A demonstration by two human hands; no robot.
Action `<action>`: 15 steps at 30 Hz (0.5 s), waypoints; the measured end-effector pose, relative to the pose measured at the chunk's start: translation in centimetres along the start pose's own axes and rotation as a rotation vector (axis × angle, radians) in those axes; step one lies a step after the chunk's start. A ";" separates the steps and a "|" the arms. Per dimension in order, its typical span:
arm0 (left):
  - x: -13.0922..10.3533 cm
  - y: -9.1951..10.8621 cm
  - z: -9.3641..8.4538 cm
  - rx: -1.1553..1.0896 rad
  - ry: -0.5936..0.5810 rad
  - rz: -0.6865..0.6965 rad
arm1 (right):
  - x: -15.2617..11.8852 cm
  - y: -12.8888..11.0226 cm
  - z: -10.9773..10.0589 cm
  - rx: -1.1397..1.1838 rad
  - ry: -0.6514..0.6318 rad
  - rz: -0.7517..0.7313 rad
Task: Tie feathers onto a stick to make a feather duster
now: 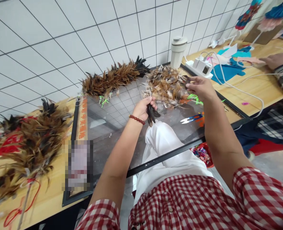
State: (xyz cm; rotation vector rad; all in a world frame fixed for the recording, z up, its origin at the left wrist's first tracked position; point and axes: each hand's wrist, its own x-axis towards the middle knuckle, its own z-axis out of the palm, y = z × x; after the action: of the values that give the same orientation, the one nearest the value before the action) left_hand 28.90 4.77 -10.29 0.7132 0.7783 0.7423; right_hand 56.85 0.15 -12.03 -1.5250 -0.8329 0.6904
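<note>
The left hand (145, 108) is closed around a small bundle of dark feathers (152, 115) above the glass worktop (112, 134). The right hand (199, 87) pinches into the loose feather pile (166, 84). Feathers look light, soft and easily crushed; best gripped gently by the quill ends.

white flask (178, 51) upright by wall | power strip (200, 67) beside it | scissors (191, 119) on glass | finished duster (112, 78) by wall

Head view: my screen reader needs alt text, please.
A person's left hand grips a small bunch of dark feathers while the right hand reaches into a loose feather pile on a glass tabletop, beside a finished feather duster.
</note>
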 end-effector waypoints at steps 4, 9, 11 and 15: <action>0.0 -0.2 0.1 -0.006 0.015 -0.013 | -1.8 -0.9 2.3 0.306 -0.246 0.102; 0.2 -0.2 0.0 0.004 0.015 -0.004 | -3.0 -0.7 4.8 -0.030 -0.326 0.071; 0.3 -0.2 -0.1 0.003 0.023 0.001 | -2.0 -0.6 4.0 -0.341 -0.126 -0.058; 0.4 -0.1 -0.1 0.002 0.039 -0.002 | 1.5 -1.0 0.0 -0.823 0.288 -0.091</action>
State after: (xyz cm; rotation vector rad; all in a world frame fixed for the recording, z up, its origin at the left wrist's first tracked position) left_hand 29.03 5.01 -10.55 0.7019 0.8152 0.7559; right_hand 57.55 1.40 -11.03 -2.2297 -1.0126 0.0222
